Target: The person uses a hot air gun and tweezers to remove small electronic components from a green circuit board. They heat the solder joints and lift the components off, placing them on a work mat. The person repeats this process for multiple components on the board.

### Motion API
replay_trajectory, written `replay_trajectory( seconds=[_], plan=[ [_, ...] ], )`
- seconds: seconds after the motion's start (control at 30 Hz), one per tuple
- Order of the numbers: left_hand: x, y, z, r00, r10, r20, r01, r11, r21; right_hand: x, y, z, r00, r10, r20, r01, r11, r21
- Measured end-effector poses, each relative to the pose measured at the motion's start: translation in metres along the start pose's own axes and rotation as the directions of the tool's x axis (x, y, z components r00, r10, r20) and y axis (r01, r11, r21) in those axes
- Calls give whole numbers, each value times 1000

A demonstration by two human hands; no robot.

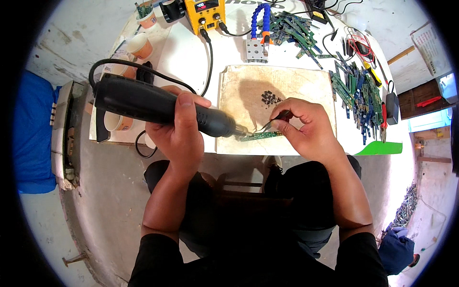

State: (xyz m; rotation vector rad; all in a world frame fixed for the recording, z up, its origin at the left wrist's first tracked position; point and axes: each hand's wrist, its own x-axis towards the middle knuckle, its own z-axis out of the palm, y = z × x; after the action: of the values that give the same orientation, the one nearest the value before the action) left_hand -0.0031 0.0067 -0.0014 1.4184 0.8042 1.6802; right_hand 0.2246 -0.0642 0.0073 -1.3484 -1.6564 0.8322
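Observation:
My left hand [180, 125] is wrapped round a black hot air gun [138, 99], whose metal nozzle points down to the right. Just past the nozzle lies a narrow green circuit board strip [262, 136], near the front edge of a tan work board [296, 86]. My right hand [308, 128] pinches dark tweezers [273, 123], their tips at the strip close to the nozzle. Whether the tips grip a part is too small to tell. Beyond them, small black chips [270, 98] lie in a loose cluster on the work board.
A yellow soldering station [205, 14] stands at the back, its cable trailing toward my left. Circuit strips are heaped at the back [291, 31] and at the right [358, 95]. Paper cups [139, 46] line the left side. A metal block with a blue flexible hose [257, 50] stands behind the work board.

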Motion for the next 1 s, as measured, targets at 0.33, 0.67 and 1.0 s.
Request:
replay_trajectory(
  seconds=[0.33, 0.67, 1.0],
  plan=[
    [-3, 2, 0, 999, -53, -1, 53, 997, -63, 1, 0, 5, 999, -23, 46, 23, 1000, -3],
    [-8, 4, 6, 998, -66, -3, 66, 997, -45, 1, -2, 4, 999, -15, 49, 18, 999, -45],
    [-6, 3, 3, 998, -69, 0, 69, 994, -82, 1, 1, 3, 999, -32, 45, 34, 998, -50]
  ],
)
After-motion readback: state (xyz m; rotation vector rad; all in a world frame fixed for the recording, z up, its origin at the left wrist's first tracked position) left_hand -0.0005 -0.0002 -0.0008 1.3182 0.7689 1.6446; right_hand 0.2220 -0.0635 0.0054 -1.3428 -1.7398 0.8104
